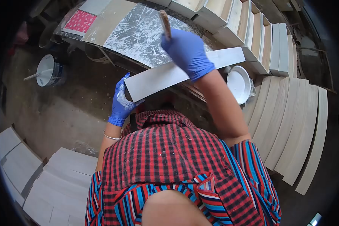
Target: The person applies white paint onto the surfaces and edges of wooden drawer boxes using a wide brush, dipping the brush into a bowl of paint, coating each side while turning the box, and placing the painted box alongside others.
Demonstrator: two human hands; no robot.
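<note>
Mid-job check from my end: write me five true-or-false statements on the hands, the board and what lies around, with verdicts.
1. The blue-gloved left hand grips one end of the long, rectangular white board. True.
2. A brown, stick-like handle sticks out of the blue-gloved right hand. True.
3. The left glove is spotless. False: white smears mark it.
4. The only round container in view stands left of the hands. False: a round white tub stands near the board's right end.
5. Long, pale wooden planks lie side by side on the right. True.
</note>
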